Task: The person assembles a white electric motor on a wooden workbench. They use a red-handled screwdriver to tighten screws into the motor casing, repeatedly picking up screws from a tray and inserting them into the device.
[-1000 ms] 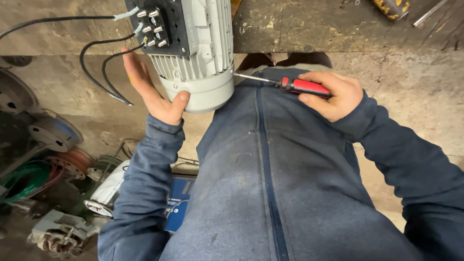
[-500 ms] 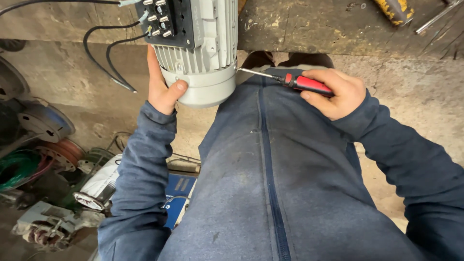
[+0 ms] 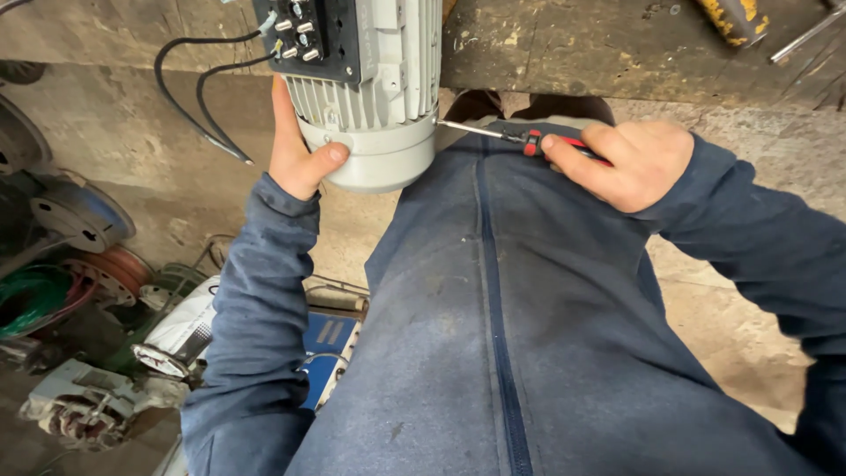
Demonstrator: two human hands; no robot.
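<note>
Hands full: left hand gripping grey motor, right hand clutching screwdriver.

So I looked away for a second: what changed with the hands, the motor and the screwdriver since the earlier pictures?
The screwdriver tip has moved in to touch the right edge of the grey electric motor; earlier it lay just short of it. The left hand has slid slightly up the motor's side. Unchanged: the left hand steadies the motor, and the right hand keeps its grip on the red-and-black handle.
</note>
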